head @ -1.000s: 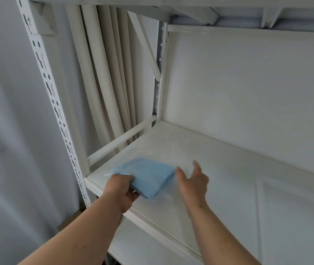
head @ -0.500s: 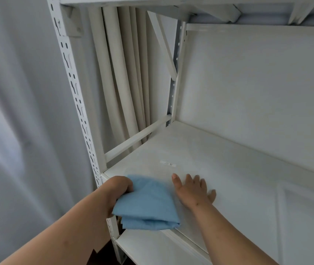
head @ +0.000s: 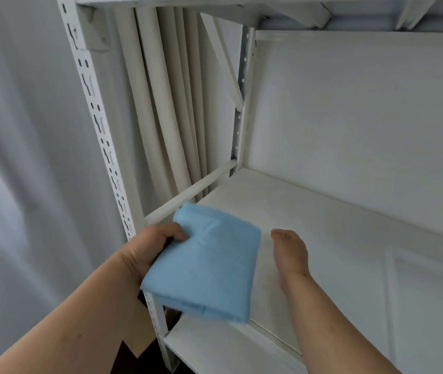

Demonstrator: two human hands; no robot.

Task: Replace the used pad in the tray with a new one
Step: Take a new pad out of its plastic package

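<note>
I can read no text, label, brand, number or sign anywhere in my head view. The folded light-blue fabric pad (head: 207,265) at 6 o'clock is plain, and the white slotted metal shelf upright (head: 99,125) at 10 o'clock carries only punched holes, no markings.

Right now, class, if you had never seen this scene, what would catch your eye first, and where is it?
First the folded blue pad, the only strong colour, held at the shelf's front left corner by the left hand gripping its edge. Next the right hand, just right of the pad, low over the white shelf. Behind, cream curtain folds hang past the rack's slotted upright.
</note>
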